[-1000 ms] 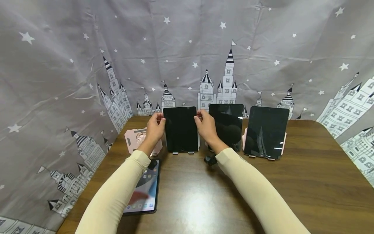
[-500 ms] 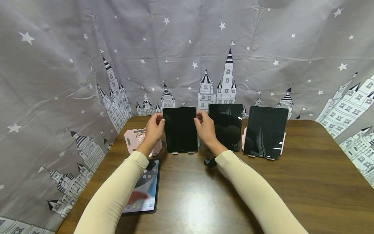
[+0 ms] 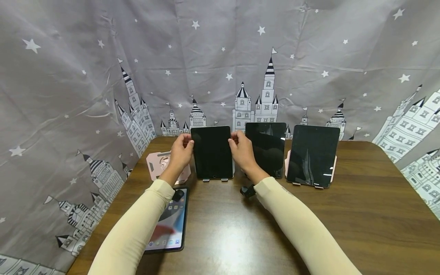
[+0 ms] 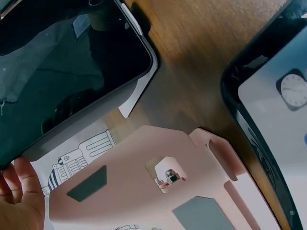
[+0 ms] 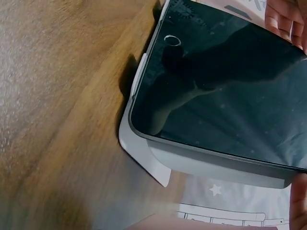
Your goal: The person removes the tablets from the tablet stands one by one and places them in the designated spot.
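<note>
In the head view a black-screened tablet [image 3: 213, 152] leans upright on a pale stand [image 3: 224, 179], its lower edge resting on the stand's two lips. My left hand [image 3: 182, 151] holds its left edge near the upper corner, thumb toward the front. The right hand [image 3: 241, 151] grips the opposite edge at about the same height. In the left wrist view, left fingers [image 4: 21, 184] meet the tablet's side edge. The right wrist view shows the stand's pale plate [image 5: 216, 167] behind the tablet and part of the right hand [image 5: 298, 203] at its edge.
A pink stand [image 4: 129, 187] sits at the left, partly behind my left forearm. In front of it lies a lit tablet [image 3: 175, 221] on the wooden table [image 3: 361, 221]. Two more dark tablets, one nearer [image 3: 271, 152] and one farther right [image 3: 313, 156], stand propped up before a grey castle-print curtain [image 3: 220, 57].
Both hands keep their hold on the tablet's sides. Its upper edge appears very slightly lower in the head view; everything else stays in place.
</note>
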A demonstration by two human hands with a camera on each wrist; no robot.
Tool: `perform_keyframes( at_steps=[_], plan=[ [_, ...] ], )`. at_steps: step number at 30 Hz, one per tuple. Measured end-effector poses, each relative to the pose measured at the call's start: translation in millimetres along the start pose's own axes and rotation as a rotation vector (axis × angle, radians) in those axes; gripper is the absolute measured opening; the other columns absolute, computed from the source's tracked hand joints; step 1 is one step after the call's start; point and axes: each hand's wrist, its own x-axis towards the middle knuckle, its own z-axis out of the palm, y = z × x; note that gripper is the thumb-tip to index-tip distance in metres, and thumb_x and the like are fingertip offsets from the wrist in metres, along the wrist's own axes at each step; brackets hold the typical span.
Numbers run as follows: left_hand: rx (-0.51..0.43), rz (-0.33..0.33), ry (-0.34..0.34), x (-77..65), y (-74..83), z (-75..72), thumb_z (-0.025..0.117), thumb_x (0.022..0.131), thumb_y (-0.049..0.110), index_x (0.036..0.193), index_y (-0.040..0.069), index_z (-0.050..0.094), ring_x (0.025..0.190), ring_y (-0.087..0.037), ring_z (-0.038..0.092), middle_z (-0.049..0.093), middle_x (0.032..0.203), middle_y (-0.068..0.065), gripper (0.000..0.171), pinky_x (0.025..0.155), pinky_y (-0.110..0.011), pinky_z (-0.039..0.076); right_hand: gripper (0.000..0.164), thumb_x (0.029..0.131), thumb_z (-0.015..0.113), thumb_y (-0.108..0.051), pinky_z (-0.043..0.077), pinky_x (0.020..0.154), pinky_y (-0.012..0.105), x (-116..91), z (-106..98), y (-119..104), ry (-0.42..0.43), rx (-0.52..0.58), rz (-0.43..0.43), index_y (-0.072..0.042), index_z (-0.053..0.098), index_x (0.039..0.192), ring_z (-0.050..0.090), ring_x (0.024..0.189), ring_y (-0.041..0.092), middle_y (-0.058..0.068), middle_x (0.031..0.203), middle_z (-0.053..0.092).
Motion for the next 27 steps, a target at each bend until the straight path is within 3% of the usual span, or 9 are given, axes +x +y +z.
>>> perform_keyframes(
  at_steps=[11, 18, 27],
  plan=[
    [-0.115, -0.041, -0.009, -7.7, 3.2, -3.8, 0.054, 0.101, 0.005, 0.118, -0.003, 0.057, 0.091, -0.020, 0.055, 0.058, 0.107, -0.016, 0.019, 0.070, -0.020, 0.052, 0.008, 0.097, 0.062, -0.006, 0.050, 0.075, 0.038, -3, -3, -9, 0.003, 0.014, 0.015, 0.000, 0.060, 0.102, 0.060, 0.084, 0.027, 0.015, 0.093, 0.066],
    [-0.141, -0.037, -0.017, -15.2, 5.7, -7.5, 0.056, 0.099, 0.003, 0.114, -0.004, 0.058, 0.084, -0.017, 0.056, 0.059, 0.102, -0.017, 0.017, 0.069, -0.021, 0.053, 0.011, 0.097, 0.061, -0.008, 0.050, 0.077, 0.039, -9, -5, -12, -0.018, 0.019, 0.074, 0.000, 0.062, 0.105, 0.060, 0.087, 0.026, 0.014, 0.096, 0.066],
    [-0.052, -0.056, -0.046, -25.0, 0.1, -8.5, 0.056, 0.100, 0.006, 0.114, -0.004, 0.060, 0.087, -0.022, 0.059, 0.062, 0.103, -0.018, 0.018, 0.071, -0.022, 0.052, 0.013, 0.098, 0.060, -0.009, 0.050, 0.075, 0.038, -21, -3, -8, -0.033, 0.015, 0.121, 0.000, 0.063, 0.107, 0.059, 0.086, 0.025, 0.014, 0.097, 0.066]
  ],
)
